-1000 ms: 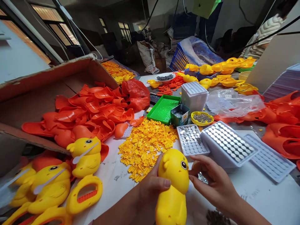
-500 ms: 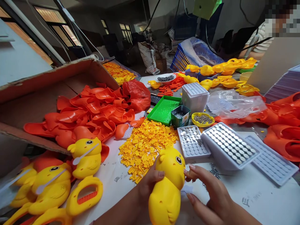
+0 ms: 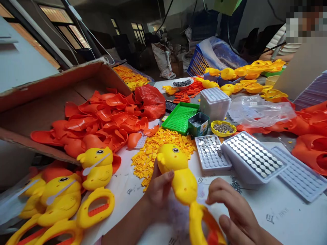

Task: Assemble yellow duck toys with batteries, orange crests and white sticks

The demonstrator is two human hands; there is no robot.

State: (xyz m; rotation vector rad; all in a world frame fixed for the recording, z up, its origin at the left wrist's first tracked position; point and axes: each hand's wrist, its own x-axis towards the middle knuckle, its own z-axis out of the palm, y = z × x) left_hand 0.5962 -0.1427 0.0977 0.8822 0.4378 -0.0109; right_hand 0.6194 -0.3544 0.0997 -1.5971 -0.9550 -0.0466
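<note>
A yellow plastic duck toy with a loop handle at its lower end is in my left hand. The fingers are wrapped round its body from the left, and the toy slants with its head up and left. My right hand hovers to the right of the toy, near its handle. Its fingers are bent and apart, with nothing visible between them. Loose small yellow plastic pieces form a pile just beyond the toy. Several finished-looking ducks with orange parts, such as one duck, lie at the left.
A cardboard box with orange plastic parts stands at the left. Round silvery discs fill a white tray; a smaller tray is beside it. A green tray, dark tin and yellow bowl stand behind.
The duck toy has tilted, its head moving up and left, and its handle has come into view. My right hand has moved away from the duck's head and down towards the handle.
</note>
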